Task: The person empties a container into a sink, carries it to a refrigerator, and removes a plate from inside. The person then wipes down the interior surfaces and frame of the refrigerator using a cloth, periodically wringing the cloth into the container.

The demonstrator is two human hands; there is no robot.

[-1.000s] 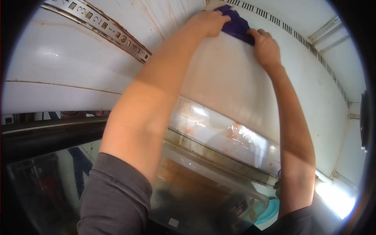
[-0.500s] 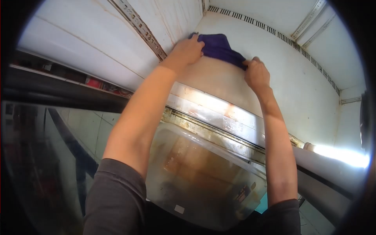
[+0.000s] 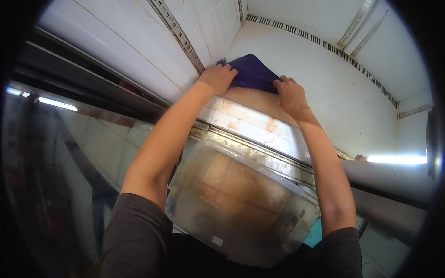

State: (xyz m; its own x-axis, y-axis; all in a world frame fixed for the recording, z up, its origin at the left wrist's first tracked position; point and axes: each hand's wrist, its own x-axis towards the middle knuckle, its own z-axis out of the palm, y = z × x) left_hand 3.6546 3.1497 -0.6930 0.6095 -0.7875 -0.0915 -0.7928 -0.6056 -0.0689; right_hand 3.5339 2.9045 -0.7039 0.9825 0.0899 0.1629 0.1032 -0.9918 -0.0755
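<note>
A dark purple cloth (image 3: 254,73) is stretched between my two hands on the floor of a white cabinet. My left hand (image 3: 219,78) holds its left end, close to the side wall, with the fingers curled over the fabric. Its right corner is pinched in my right hand (image 3: 292,95). Just in front of the cloth lies a brownish patch (image 3: 259,101), which looks like shallow dirty liquid. Below my forearms, a cloudy clear plastic bin (image 3: 208,227) sits against the cabinet's front ledge.
The metal front ledge (image 3: 250,121) is wet and stained. Slotted metal strips (image 3: 178,34) run along the white walls. A lit tube lamp (image 3: 396,160) is at the right, and a dark glass panel (image 3: 51,185) at the left. Something turquoise (image 3: 316,234) shows beside the bin.
Both hands have drawn the cloth nearer to the front ledge, and less of the brownish patch shows. The camera view has shifted slightly.
</note>
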